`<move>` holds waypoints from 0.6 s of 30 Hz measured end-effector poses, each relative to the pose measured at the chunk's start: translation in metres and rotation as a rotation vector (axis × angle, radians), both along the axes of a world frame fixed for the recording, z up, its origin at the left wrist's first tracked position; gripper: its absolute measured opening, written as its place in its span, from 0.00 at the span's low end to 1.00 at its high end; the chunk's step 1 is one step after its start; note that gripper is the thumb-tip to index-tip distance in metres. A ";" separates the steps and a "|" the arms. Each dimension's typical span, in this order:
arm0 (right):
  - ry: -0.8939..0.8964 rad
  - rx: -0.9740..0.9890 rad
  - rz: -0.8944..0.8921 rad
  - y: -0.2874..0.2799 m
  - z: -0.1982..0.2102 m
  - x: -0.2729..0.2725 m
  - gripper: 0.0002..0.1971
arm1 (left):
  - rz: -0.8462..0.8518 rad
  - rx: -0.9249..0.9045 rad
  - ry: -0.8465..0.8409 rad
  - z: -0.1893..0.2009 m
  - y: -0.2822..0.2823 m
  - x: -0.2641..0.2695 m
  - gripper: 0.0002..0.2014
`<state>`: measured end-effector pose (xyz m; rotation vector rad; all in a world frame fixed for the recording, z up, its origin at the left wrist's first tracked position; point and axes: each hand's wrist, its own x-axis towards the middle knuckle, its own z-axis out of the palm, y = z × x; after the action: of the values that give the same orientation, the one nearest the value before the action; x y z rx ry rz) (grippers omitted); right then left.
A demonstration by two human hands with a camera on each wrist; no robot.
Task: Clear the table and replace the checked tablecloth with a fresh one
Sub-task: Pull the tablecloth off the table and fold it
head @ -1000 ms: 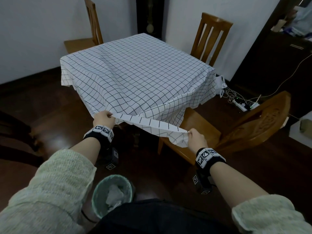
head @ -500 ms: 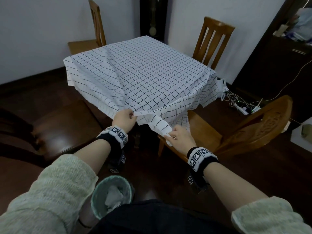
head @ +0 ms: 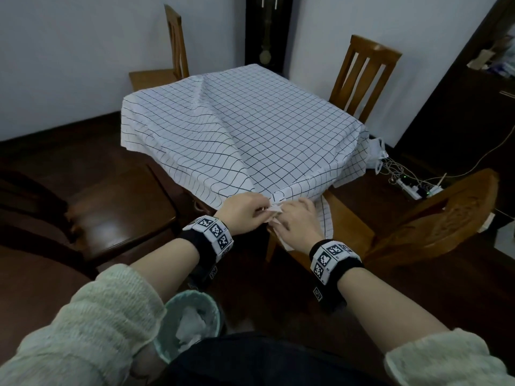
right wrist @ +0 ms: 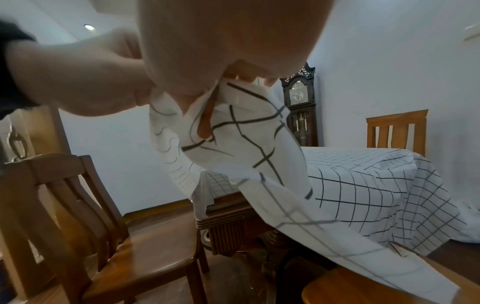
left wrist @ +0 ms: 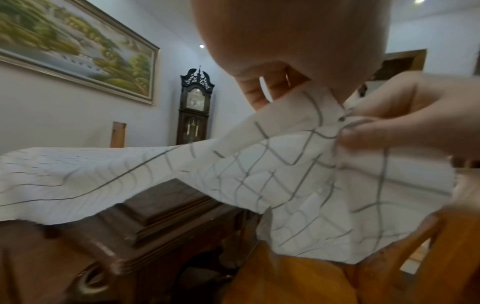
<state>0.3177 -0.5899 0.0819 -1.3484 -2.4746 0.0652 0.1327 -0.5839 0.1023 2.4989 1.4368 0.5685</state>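
Note:
The white checked tablecloth (head: 250, 129) lies over the dark wooden table (left wrist: 145, 214), its near edge lifted and gathered to a point. My left hand (head: 245, 211) and right hand (head: 296, 220) meet at that point, both pinching the bunched near edge of the cloth (left wrist: 311, 156). In the right wrist view the cloth (right wrist: 249, 131) hangs from my fingers and drapes back to the tabletop. A ridge of cloth runs from my hands toward the far corner. The table's near left corner (head: 195, 201) is bare.
Wooden chairs stand around the table: one at the near right (head: 418, 227), one far right (head: 362, 76), one far left (head: 170, 59), a dark one at the left (head: 111, 213). A green waste bin (head: 192, 324) with paper sits by my feet. A power strip with cables (head: 412, 188) lies on the floor.
My two hands, a cloth-width apart a second ago, have come together at the table's near corner, bunching the near edge of the tablecloth between them and baring the table's near left side.

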 end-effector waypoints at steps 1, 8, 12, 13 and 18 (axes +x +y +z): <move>0.027 0.048 -0.024 0.000 -0.001 0.002 0.25 | 0.012 0.016 0.001 -0.006 0.002 -0.006 0.19; 0.353 0.344 -0.057 -0.002 0.017 0.010 0.18 | 0.331 -0.092 0.186 -0.030 0.019 -0.028 0.19; 0.470 0.461 -0.096 -0.003 0.026 0.014 0.15 | 0.534 -0.216 0.180 -0.032 0.033 -0.038 0.12; 0.482 0.469 -0.129 -0.003 0.028 0.017 0.15 | 0.574 -0.215 0.169 -0.032 0.035 -0.040 0.11; 0.132 0.336 -0.282 -0.002 0.035 0.031 0.16 | 0.672 -0.322 0.002 -0.024 0.039 -0.039 0.15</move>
<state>0.3488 -0.5923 0.1171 -1.4713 -2.0519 -0.3019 0.0941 -0.5447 0.0784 1.7460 2.1696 0.3855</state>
